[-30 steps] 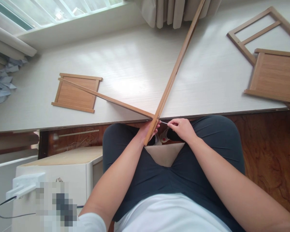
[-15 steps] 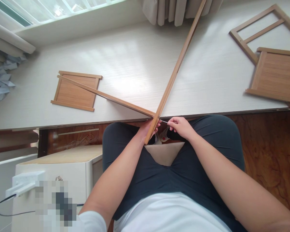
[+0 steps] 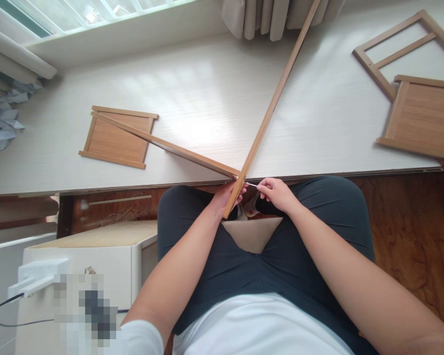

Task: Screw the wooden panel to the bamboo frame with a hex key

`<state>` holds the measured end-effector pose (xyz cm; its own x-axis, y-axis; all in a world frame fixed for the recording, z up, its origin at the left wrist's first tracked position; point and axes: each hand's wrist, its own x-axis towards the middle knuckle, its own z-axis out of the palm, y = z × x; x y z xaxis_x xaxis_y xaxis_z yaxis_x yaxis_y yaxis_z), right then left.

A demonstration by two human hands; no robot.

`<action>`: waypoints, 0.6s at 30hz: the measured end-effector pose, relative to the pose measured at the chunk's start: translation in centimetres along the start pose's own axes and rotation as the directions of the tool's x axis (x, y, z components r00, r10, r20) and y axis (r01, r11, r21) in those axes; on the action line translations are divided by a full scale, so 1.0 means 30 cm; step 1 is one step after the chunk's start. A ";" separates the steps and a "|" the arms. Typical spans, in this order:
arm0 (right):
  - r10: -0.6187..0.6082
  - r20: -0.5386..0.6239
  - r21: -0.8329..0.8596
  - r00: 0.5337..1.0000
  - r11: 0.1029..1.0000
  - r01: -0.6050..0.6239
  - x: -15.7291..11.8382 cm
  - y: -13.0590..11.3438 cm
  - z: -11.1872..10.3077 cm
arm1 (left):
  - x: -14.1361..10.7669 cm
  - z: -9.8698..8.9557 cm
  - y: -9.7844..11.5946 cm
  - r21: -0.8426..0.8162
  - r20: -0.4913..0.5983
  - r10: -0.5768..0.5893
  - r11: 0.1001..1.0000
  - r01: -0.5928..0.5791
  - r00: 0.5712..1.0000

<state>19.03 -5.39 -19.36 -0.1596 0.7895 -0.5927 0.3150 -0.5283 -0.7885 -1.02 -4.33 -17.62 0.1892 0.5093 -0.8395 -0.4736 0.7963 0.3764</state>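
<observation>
A long wooden piece runs from the curtain down to between my knees. Another wooden piece slants in from the left and meets it near its lower end. My left hand is wrapped round the long piece close to that joint, its fingertips showing on the right side. Just right of the joint, my right hand pinches a thin metal rod, whose tip points at the long piece. What the tip touches is too small to tell.
A wooden panel lies left on the white surface. At right are a wooden frame and a second panel. A white cabinet with a plug and cable stands lower left. Curtains hang at the top.
The view has shifted slightly. Both hands keep their grips, and the wooden pieces are in nearly the same position.
</observation>
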 end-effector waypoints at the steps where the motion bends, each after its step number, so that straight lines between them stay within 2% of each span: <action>1: -0.003 -0.006 -0.018 1.000 1.000 0.003 0.000 0.003 0.000 | 0.000 0.000 0.000 -0.001 0.001 0.001 1.000 -0.001 1.000; 10: -0.041 -0.070 -0.165 0.997 0.986 0.029 -0.010 -0.006 -0.001 | -0.001 0.000 0.001 0.006 0.001 0.002 1.000 -0.002 1.000; 18: -0.142 -0.120 -0.288 0.983 0.952 0.102 -0.022 -0.018 -0.006 | -0.003 0.003 0.001 0.001 -0.008 -0.001 1.000 0.001 1.000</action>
<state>19.14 -5.57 -18.50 -0.0893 0.8882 -0.4507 0.5534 -0.3320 -0.7639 -0.98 -4.33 -17.49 0.1830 0.5060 -0.8429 -0.4723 0.7972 0.3760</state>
